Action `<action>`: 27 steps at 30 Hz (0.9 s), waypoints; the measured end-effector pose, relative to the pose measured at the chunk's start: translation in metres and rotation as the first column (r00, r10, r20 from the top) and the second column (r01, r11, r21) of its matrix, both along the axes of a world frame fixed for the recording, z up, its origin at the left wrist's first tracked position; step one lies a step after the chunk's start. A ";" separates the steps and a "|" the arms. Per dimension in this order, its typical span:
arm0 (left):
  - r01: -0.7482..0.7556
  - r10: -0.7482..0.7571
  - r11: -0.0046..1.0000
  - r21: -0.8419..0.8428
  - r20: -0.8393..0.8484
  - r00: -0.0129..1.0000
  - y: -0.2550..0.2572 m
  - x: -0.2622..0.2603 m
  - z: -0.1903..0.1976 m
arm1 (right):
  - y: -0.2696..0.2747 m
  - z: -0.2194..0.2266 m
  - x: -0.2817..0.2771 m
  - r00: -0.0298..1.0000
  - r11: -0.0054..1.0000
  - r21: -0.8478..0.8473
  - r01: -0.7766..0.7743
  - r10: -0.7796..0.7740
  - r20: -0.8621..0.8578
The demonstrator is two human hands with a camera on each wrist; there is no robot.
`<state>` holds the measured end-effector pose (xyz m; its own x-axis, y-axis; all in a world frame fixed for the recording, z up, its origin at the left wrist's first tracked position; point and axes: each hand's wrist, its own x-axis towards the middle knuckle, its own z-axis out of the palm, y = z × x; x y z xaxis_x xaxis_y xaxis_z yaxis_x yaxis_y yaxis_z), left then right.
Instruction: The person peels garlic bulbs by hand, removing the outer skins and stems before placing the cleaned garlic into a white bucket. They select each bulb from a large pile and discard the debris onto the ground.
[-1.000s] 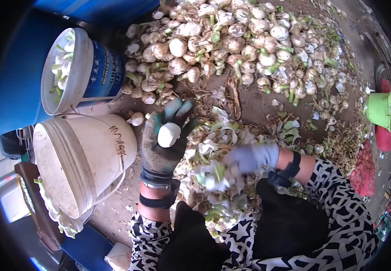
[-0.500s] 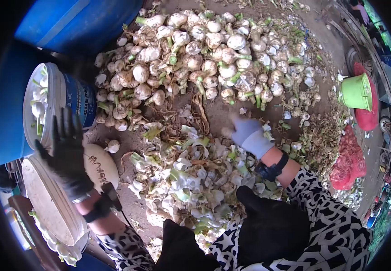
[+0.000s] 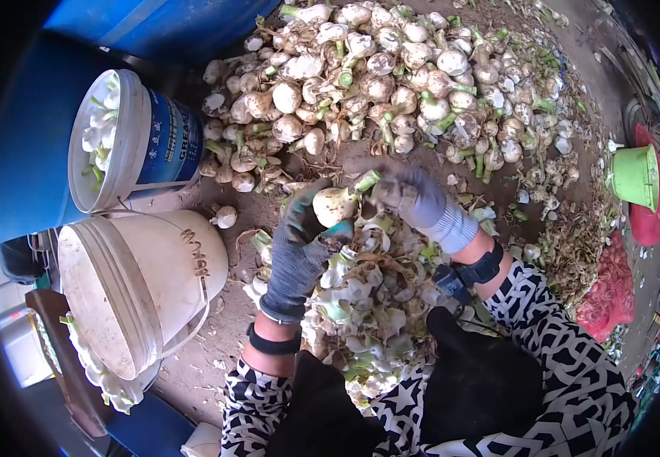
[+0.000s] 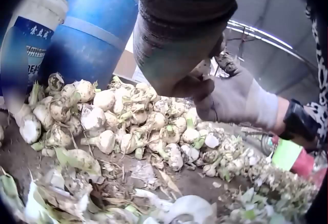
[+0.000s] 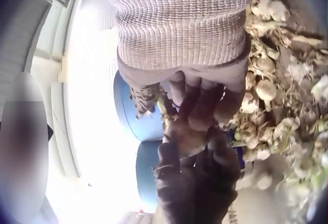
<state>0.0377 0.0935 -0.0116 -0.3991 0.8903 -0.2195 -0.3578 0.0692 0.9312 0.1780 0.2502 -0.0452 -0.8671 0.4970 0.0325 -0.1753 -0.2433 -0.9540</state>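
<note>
Above the heap of peelings, my gloved left hand (image 3: 303,247) grips an unpeeled garlic bulb (image 3: 334,206) with a short green stem pointing right. My right hand (image 3: 421,202), in a pale grey glove, is at the stem side of that bulb, its fingertips blurred. From the right wrist view, the curled right fingers (image 5: 205,101) pinch at the bulb's upper side, while the left hand (image 5: 197,183) holds it from below. In the left wrist view, the left glove (image 4: 179,44) hides most of the bulb, and the right hand (image 4: 236,98) meets it.
A large pile of unpeeled garlic (image 3: 376,68) lies ahead. At left are a blue-labelled bucket (image 3: 128,145) holding peeled bulbs and a white bucket (image 3: 170,266). Loose peelings (image 3: 368,305) cover the ground before me. A green basin (image 3: 635,179) and red net bag (image 3: 608,289) are at right.
The left hand carried a peeled white bulb to the blue-labelled bucket, let it go, and came back to the middle. It now holds an unpeeled bulb, with the right hand brought against it.
</note>
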 end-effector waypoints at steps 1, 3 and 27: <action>0.000 0.000 1.000 0.004 -0.001 1.000 0.000 0.005 0.002 | -0.003 0.010 0.000 1.000 1.000 0.004 0.000 0.000 -0.001; -0.066 0.078 0.995 0.072 -0.176 0.981 0.001 0.011 0.004 | -0.011 0.038 0.000 0.885 0.993 0.092 -0.073 0.022 0.466; -0.178 0.139 0.962 -0.208 -0.191 0.972 -0.020 0.018 0.027 | -0.042 -0.004 -0.019 0.905 0.836 -0.437 -0.332 0.413 0.103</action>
<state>0.0561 0.0732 0.0157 -0.5806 0.7491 -0.3189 -0.2153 0.2364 0.9475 0.1594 0.2078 -0.0488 -0.9582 0.0689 -0.2775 0.1767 -0.6203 -0.7642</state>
